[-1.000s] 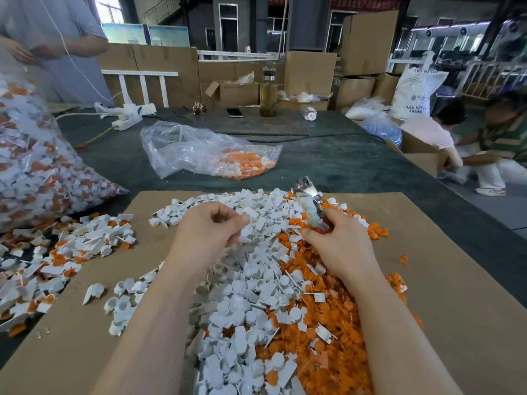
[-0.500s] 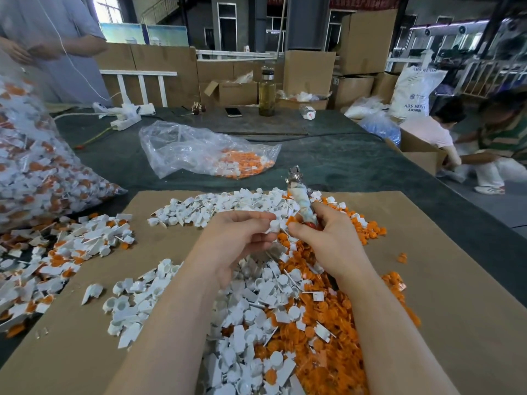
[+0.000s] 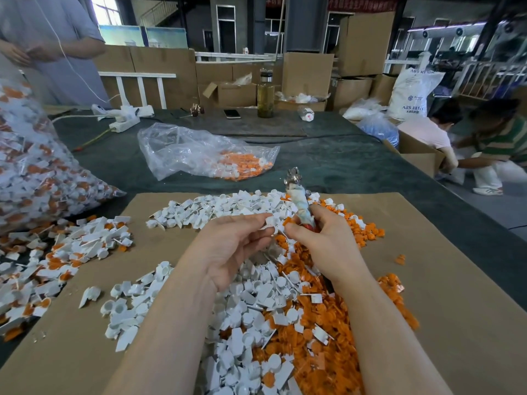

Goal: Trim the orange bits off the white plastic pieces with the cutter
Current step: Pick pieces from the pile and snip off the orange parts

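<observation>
L grip now pinches white piece.

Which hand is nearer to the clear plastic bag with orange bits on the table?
Left. The left hand is just below the clear plastic bag; the right hand, gripping the cutter, sits further to the bag's right.

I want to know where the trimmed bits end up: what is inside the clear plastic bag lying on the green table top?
The clear plastic bag holds orange bits with a few white pieces, heaped at its right end. Crumpled film hides anything deeper.
</observation>
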A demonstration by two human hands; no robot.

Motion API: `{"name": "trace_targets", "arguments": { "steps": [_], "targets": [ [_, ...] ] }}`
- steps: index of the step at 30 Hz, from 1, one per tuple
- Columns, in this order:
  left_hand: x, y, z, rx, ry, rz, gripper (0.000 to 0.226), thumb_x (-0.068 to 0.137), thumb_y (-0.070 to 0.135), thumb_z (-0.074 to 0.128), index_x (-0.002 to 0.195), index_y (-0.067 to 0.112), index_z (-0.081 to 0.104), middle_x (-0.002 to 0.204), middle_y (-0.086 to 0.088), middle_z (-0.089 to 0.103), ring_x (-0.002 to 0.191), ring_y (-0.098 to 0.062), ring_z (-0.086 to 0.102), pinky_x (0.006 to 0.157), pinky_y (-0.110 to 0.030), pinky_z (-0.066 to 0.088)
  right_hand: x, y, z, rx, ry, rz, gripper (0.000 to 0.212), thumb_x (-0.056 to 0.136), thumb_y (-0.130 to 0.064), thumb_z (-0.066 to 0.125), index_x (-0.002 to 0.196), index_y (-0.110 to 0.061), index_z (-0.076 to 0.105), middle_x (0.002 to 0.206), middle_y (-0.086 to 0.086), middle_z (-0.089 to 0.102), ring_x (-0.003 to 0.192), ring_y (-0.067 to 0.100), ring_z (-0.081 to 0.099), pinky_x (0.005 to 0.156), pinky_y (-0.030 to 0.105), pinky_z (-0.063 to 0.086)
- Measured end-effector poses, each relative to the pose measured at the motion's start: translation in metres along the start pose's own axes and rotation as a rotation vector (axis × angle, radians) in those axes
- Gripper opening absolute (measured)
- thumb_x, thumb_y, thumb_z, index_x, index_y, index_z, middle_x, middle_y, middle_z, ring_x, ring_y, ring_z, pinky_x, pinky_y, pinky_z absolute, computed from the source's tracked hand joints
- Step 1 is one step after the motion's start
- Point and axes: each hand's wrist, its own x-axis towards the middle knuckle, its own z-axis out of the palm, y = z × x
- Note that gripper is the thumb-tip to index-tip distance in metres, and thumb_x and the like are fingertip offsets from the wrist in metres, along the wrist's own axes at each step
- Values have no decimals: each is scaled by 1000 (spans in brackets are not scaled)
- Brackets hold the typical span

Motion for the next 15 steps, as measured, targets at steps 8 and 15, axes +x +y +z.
{"name": "trace_targets", "arguments": {
  "steps": [8, 15],
  "targets": [
    [-4, 0, 3, 18, -1, 21, 37, 60, 6, 77, 95, -3, 70, 83, -13, 77, 71, -17, 75, 59, -20, 58, -2, -3, 3, 109, -4, -19, 10, 84, -22, 71, 78, -22, 63, 64, -16, 60, 58, -4, 52, 51, 8, 41],
    [-5, -6, 14, 197, 94, 170, 6, 83, 15, 76, 83, 10, 74, 78, -8, 77, 69, -16, 74, 59, -22, 59, -3, -6, 5, 139, -39, -22, 6, 85, -21, 71, 81, -20, 66, 68, -10, 64, 61, 1, 57, 53, 11, 44]
  ]
}}
